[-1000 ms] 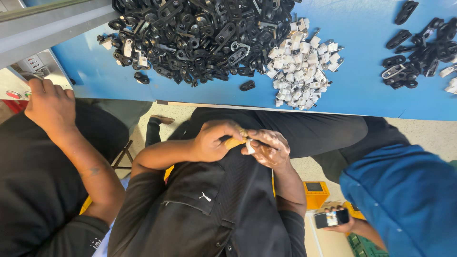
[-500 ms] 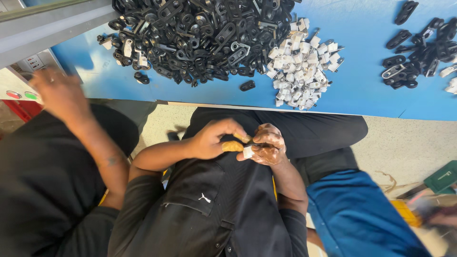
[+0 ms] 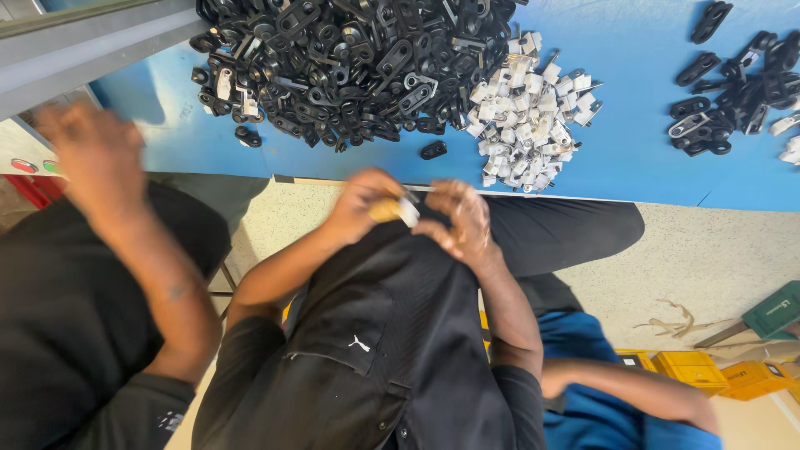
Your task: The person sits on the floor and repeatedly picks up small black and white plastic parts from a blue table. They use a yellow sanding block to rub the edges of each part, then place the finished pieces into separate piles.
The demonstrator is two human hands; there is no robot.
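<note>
White clip (image 3: 408, 210) pinched between left hand (image 3: 362, 204) and right hand (image 3: 458, 221) fingers — yellow handle alongside — below blue table (image 3: 642, 108).

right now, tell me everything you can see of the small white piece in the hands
The white piece is small, blocky and pale, and looks like plastic. It is held in the air over the lap, just below the blue table edge. The left hand pinches one end, beside a yellowish bit, and the right hand closes on the other. Motion blur hides finer detail.
</note>
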